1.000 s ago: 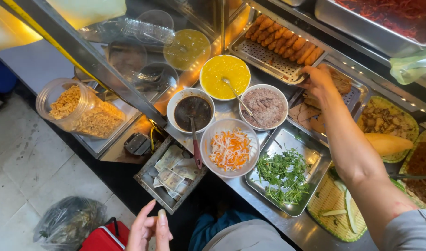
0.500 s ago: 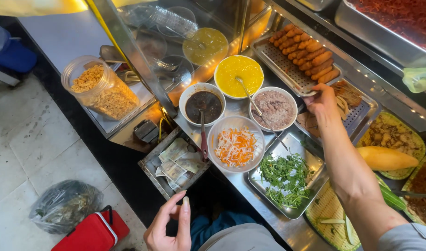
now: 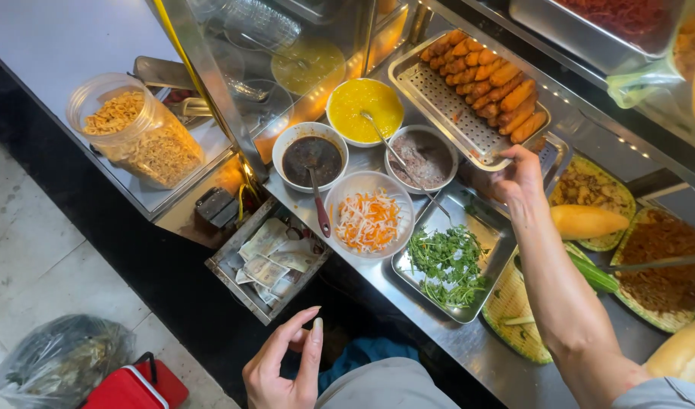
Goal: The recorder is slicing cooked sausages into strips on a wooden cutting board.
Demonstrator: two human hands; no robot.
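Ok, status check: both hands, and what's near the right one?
Right hand at perforated steel tray's front edge, grip unclear. Left hand open, empty, below counter. Bread roll beside right wrist; nothing blocking.

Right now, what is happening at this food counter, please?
A person stands at a steel food counter. The right hand reaches under the edge of the perforated metal tray of orange fried rolls; whether its grip is closed on anything cannot be seen. The left hand hangs open and empty near the open drawer of banknotes. Close by are a white bowl of shredded carrot and radish and a steel tray of green herbs.
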